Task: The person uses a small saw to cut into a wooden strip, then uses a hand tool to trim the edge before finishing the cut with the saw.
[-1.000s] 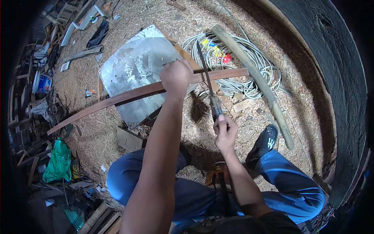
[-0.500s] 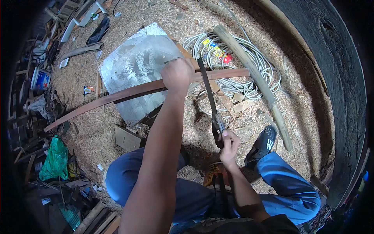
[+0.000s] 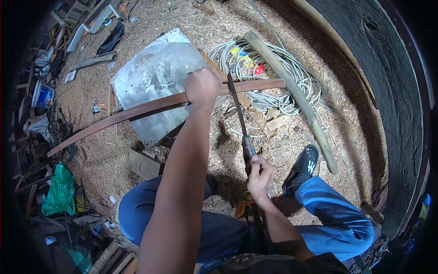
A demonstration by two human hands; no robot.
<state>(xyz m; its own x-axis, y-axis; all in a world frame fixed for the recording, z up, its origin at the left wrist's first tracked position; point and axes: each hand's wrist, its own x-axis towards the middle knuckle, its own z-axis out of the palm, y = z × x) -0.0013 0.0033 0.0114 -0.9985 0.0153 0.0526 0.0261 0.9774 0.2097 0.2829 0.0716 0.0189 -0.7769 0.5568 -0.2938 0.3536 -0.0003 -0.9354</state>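
My left hand [image 3: 201, 85] grips a long curved reddish wooden strip [image 3: 137, 111] that runs from the lower left up to the right over the sawdust floor. A narrow hand saw [image 3: 237, 109] is held by its handle in my right hand [image 3: 258, 172], and its blade crosses the strip just right of my left hand. Both arms reach out over my knees in blue trousers [image 3: 337, 214].
Under the strip lies a grey metal sheet [image 3: 155, 77]. A coil of white cable [image 3: 273, 77] and a thick wooden pole [image 3: 292, 91] lie to the right, beside a dark curved wall [image 3: 388, 91]. Wood offcuts, a green bag [image 3: 58, 192] and tool clutter line the left side.
The saw slid toward me and my right hand drew back from about mid-frame to lower down. My left hand has stayed on the strip.
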